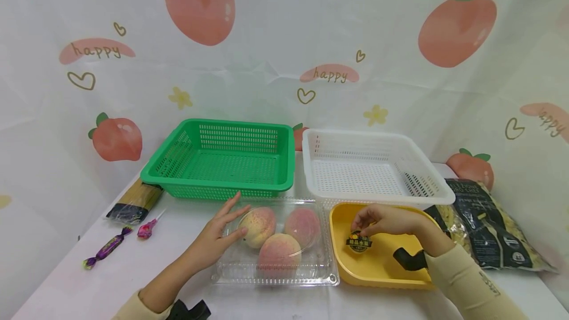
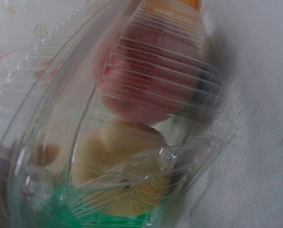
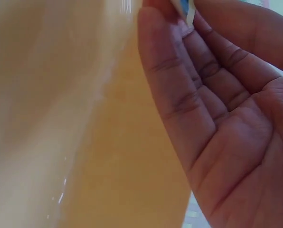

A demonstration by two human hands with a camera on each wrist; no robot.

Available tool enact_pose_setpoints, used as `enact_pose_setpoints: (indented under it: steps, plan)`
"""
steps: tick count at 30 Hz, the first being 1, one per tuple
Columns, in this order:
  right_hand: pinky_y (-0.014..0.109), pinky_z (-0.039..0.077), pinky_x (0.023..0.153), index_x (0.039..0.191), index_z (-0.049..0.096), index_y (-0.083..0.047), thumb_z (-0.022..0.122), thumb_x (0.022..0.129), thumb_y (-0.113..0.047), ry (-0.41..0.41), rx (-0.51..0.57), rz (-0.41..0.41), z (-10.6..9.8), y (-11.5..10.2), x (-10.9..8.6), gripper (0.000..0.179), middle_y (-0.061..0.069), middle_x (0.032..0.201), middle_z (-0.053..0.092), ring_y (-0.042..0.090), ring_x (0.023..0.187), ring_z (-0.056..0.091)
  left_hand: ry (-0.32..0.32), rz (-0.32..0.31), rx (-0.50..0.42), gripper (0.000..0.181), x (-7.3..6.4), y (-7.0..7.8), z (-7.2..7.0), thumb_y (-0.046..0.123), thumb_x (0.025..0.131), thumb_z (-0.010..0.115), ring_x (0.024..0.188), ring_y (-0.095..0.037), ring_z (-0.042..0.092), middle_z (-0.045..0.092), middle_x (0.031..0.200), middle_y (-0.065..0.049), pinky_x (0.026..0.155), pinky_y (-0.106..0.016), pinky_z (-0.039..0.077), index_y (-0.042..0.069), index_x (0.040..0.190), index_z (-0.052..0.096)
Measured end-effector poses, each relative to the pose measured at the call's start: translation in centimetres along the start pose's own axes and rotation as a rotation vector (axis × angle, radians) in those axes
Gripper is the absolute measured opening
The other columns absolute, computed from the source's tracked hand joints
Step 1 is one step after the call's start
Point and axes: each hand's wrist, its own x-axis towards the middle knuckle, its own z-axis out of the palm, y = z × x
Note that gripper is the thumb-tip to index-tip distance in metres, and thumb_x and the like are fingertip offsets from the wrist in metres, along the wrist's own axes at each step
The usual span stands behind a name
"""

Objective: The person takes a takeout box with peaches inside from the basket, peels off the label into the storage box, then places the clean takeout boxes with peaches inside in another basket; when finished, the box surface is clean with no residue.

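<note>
Head view, clock face laid with 12 o'clock at the printed backdrop (image 1: 266, 19)

Item: label (image 1: 358, 243), one, dark with gold lettering, located over the yellow tub (image 1: 378, 271); pinched in the fingers of the right hand (image 1: 391, 219), hanging at 8 o'clock from the middle of that hand; long axis 9 to 3 o'clock

Chief relation: clear box (image 1: 275, 281) at 9 o'clock from the label, three peaches (image 1: 280, 253) inside; between them, the tub's 9 o'clock wall and the box's 3 o'clock rim. Right hand nearer the label

Item: left hand (image 1: 211, 242), at the box's 9 o'clock side; fingers spread apart, clasping nothing; how firmly they touch, cannot tell

Surroundings: green basket (image 1: 218, 185), 11 o'clock from the box; white basket (image 1: 378, 197), 12 o'clock from the tub; dark printed bags (image 1: 498, 226), 3 o'clock from the tub; lollipop (image 1: 146, 229), wrapped sweet (image 1: 108, 247) and flat packet (image 1: 133, 204), about 9 o'clock from the box, on the white tabletop (image 1: 258, 305)
</note>
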Motion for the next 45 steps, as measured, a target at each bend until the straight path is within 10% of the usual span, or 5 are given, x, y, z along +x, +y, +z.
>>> enact_pose_setpoints:
  steps: [27, 45]
  plan:
    - [0.014, 0.046, 0.089, 0.124, 0.055, 0.007, 0.053, 0.095, -0.017, -0.007, -0.030, -0.021, -0.5, -0.1, -0.4, 0.038, 0.022, 0.124, 0.059, 0.040, 0.116, 0.054, -0.001, 0.007, 0.000, 0.052, -0.1, 0.1, 0.0, 0.027, 0.092, 0.058, 0.142, -0.043, 0.005, 0.013, 0.157, -0.013, 0.101, -0.073, 0.016, 0.005, 0.137, 0.046]
    - [0.016, 0.045, 0.094, 0.131, 0.052, -0.001, 0.053, 0.095, -0.019, 0.034, -0.039, -0.173, -2.7, -5.5, 1.6, 0.040, 0.017, 0.129, 0.057, 0.016, 0.115, 0.058, 0.004, 0.002, 0.005, 0.053, -0.1, -0.1, 0.1, 0.028, 0.092, 0.058, 0.142, -0.042, 0.007, 0.013, 0.157, -0.012, 0.101, -0.073, 0.018, 0.005, 0.137, 0.046]
